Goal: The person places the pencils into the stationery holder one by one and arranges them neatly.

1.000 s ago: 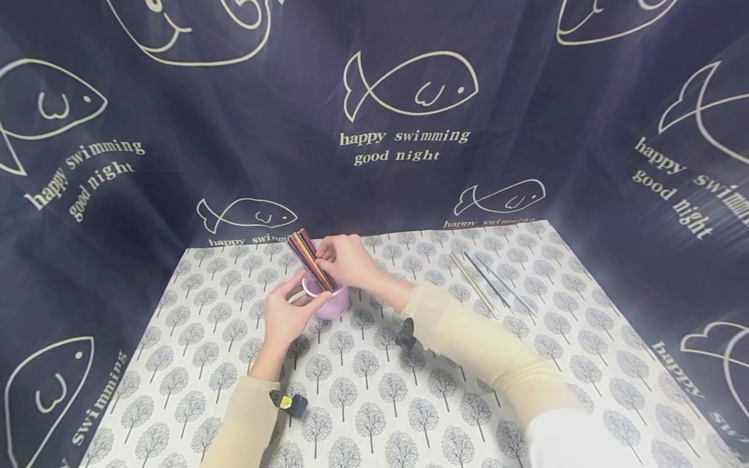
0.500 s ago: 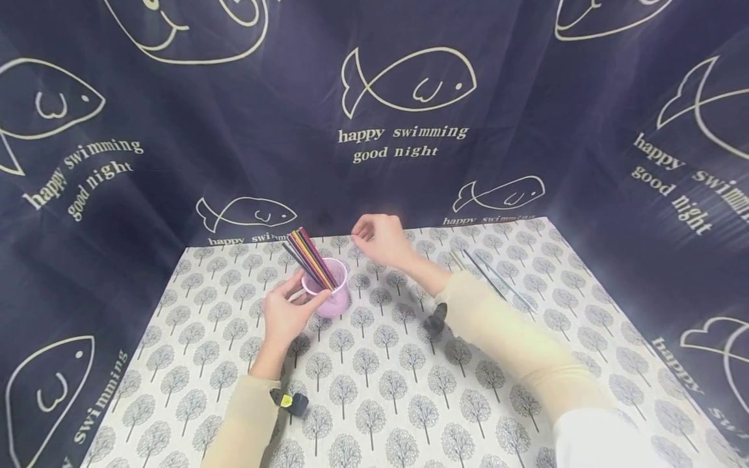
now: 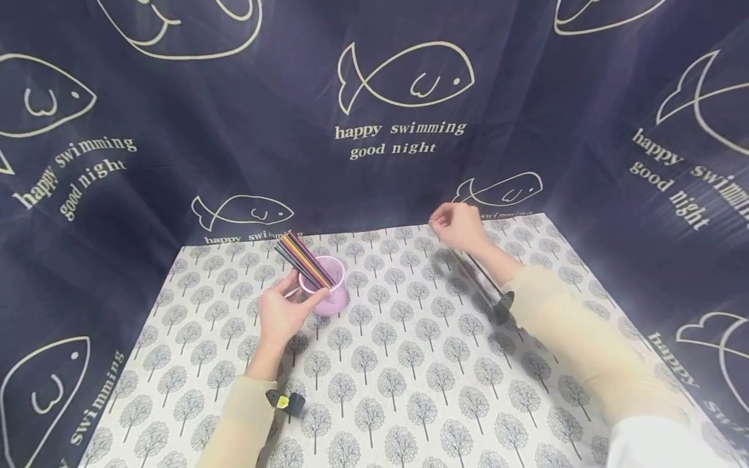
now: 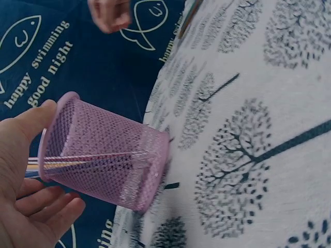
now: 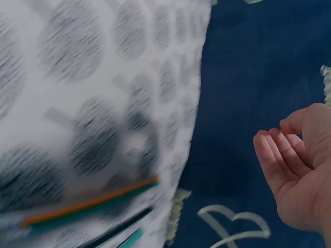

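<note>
My left hand [image 3: 283, 313] grips the rim of a pink mesh pen cup [image 3: 332, 302], thumb on the near side. The left wrist view shows the thumb against the rim and the other fingers below the cup's side. A bundle of coloured pencils [image 3: 305, 260] leans leftward out of the cup. Over at the right, my right hand [image 3: 461, 226] is raised near the table's back edge, fingers loosely bent and holding nothing. Beneath that hand and forearm lie loose pencils, partly hidden in the head view; the right wrist view shows an orange-and-green one [image 5: 93, 200], blurred, and a dark one [image 5: 120, 228].
A white cloth with printed trees [image 3: 386, 390] covers the table. Dark blue curtains [image 3: 404, 182] with fish drawings hang close behind it and along both sides. A small black device [image 3: 287, 402] is strapped at my left wrist.
My right hand has let go of the pencils in the cup and moved right, over the loose pencils. My left hand stays on the cup, and the pencils in it have fanned out slightly.
</note>
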`<state>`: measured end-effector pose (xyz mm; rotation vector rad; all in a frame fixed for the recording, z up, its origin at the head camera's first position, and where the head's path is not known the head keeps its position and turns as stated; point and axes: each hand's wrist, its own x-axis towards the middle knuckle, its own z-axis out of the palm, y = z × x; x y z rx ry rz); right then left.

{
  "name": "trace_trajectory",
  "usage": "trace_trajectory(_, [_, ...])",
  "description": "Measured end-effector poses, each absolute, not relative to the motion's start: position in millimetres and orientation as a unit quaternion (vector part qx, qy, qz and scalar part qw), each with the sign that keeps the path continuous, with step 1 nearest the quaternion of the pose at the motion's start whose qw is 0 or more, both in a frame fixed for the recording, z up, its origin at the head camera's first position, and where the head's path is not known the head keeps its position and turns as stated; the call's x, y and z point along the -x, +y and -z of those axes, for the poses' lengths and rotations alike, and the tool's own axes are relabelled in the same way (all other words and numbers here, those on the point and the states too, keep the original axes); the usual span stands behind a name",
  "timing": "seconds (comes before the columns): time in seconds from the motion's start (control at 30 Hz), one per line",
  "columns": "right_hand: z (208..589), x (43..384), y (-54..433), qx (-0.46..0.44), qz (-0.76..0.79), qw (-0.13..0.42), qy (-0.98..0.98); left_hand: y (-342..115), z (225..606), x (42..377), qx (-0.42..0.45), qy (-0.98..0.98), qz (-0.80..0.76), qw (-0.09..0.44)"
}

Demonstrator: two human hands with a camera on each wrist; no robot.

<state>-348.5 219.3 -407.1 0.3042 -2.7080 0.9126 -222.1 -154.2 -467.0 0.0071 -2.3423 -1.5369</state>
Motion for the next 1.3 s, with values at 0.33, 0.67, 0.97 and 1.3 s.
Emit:
trace_trajectory(0.33, [443.8,338.9,275.9,-0.132,-0.229,0.083,-0.961,-154.3,450.1,211.8,-0.037,-0.838,0.500,0.215])
trace_trajectory(0.67, [455.1,323.0,281.7,-0.116,-0.146,-0.031,-0.982,-148.7,452.4,213.1,-0.008,-0.844,0.483,0.234])
trace_trajectory(0.97, [448.8,315.3,273.7,-0.102,-0.125,-0.076,-0.984,-146.8,455.0,214.8,0.008,-0.835,0.498,0.234])
trace_trajectory(1.3, [431.9,335.9,256.2,-0.162,-0.195,0.029,-0.967,-146.4,460.6,216.5,0.008,-0.843,0.491,0.220])
